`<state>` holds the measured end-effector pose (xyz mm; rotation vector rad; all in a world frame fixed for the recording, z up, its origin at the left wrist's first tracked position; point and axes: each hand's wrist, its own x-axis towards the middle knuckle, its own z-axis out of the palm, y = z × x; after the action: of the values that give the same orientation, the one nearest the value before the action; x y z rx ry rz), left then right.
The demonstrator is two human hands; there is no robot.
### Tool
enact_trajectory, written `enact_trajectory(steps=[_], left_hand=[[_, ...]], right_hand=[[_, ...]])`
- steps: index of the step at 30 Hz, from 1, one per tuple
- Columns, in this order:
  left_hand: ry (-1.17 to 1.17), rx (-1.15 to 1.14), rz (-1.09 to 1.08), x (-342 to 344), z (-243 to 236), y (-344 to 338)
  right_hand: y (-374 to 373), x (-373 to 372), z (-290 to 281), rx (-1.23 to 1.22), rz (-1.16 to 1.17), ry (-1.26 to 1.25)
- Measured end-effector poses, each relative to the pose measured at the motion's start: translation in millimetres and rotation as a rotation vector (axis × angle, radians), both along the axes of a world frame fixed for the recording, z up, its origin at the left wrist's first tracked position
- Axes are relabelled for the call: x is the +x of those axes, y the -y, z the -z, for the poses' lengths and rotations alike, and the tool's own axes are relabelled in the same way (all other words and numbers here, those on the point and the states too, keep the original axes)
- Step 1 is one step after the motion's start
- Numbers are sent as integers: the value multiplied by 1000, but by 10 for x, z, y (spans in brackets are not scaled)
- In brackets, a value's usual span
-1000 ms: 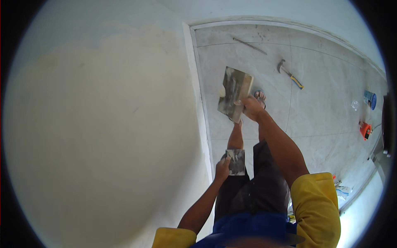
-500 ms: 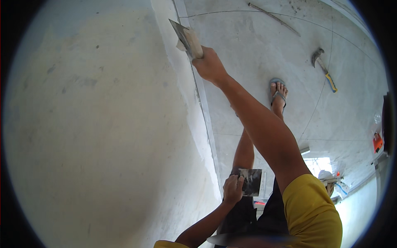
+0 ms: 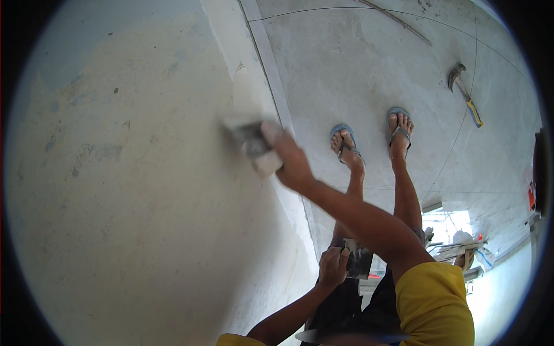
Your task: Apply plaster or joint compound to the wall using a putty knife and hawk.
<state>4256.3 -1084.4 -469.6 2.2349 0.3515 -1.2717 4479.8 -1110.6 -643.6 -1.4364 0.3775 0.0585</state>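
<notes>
My right hand [image 3: 293,162] grips a plastering trowel [image 3: 254,141], its blade pressed against or very close to the wall [image 3: 138,196]. Motion blurs the trowel, so I cannot tell whether it touches. Fresh white plaster [image 3: 249,92] runs as a strip along the wall's edge, above and below the trowel. Lower down, my left hand [image 3: 333,266] is closed around a wide putty knife [image 3: 359,262] in front of my legs. Grey-white smears mark its dark, square metal blade; its handle is hidden in my fingers.
My feet in flip-flops [image 3: 398,130] stand on the grey floor [image 3: 323,69]. Farther right on the floor lies a claw hammer [image 3: 466,95] with a yellow and blue handle. A thin rod [image 3: 398,20] lies at the far side. Assorted items [image 3: 461,251] are heaped at the lower right.
My right hand has brought the trowel down along the wall toward me, turning its blade. The left hand has shifted slightly right and down. Both feet now show.
</notes>
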Motion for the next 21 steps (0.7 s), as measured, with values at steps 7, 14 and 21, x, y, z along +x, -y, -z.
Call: enact_trajectory(steps=[7,14,21], left_hand=[[15,-35,17,2,13,-34],[-3,-69,37,-226,82,-263],[6,-84,58,-345,110,-245]], right_hand=[[754,1201,710,-257,-47,205],[223,258,900,-141,-55,225],[-92,-1036,605,-32,-257,-34]])
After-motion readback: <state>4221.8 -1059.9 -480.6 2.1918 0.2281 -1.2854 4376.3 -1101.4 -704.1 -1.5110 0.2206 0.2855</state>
